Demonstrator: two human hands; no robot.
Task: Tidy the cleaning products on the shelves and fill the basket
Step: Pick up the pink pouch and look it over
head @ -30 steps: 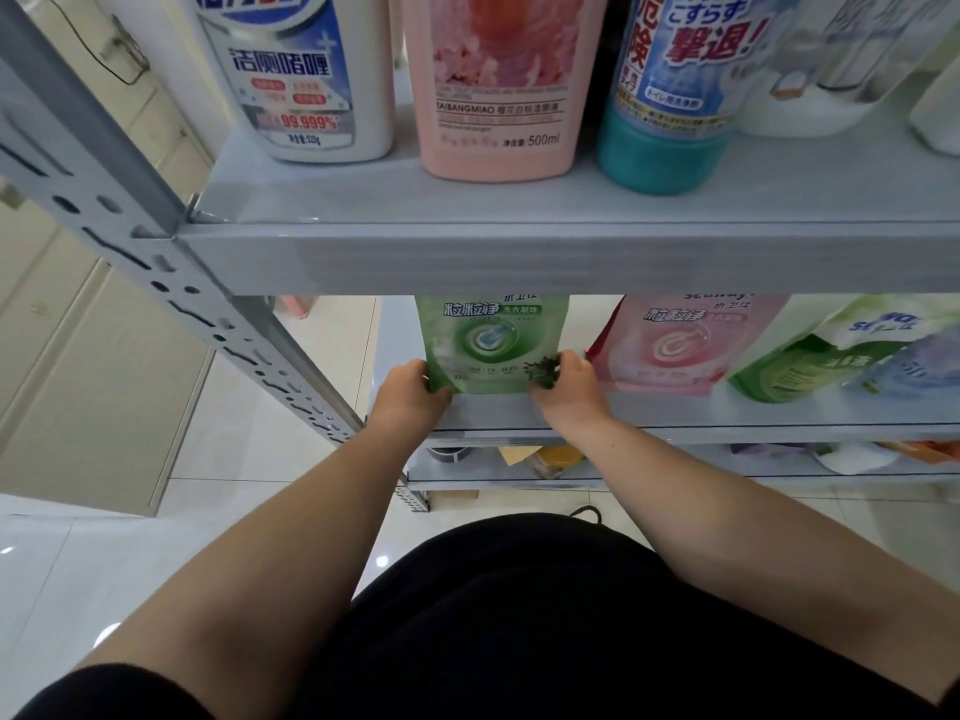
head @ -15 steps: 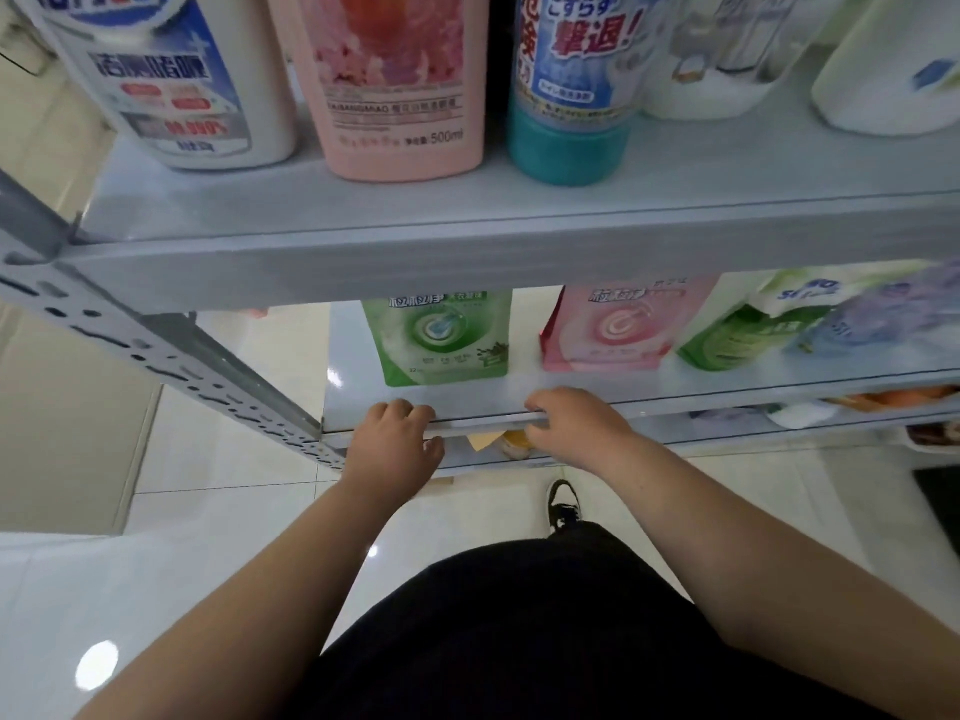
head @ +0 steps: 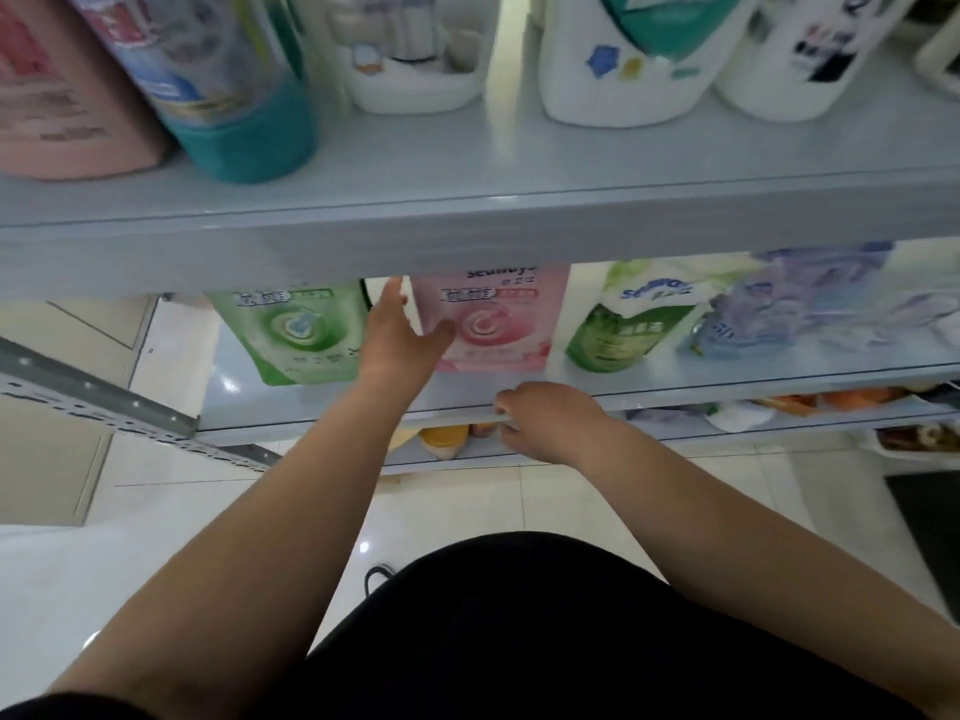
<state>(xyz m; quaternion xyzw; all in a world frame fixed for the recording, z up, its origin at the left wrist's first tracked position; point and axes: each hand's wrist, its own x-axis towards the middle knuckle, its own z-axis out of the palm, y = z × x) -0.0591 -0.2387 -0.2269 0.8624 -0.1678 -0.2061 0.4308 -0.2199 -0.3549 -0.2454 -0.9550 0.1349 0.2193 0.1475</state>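
Pouch, pink, beside open-fingered left hand; right hand round shelf lip.

Upper shelf and middle shelf — smooth pale grey-blue sheet, looks like painted metal, satin sheen. Slotted upright: bare grey metal, matt. Green pouch and pink pouch: soft plastic film, glossy, lightly creased. White bottle and teal-based bottle: hard smooth plastic, shiny printed labels. Floor tiles — polished, mirroring the lights. Black garment: matt cloth.
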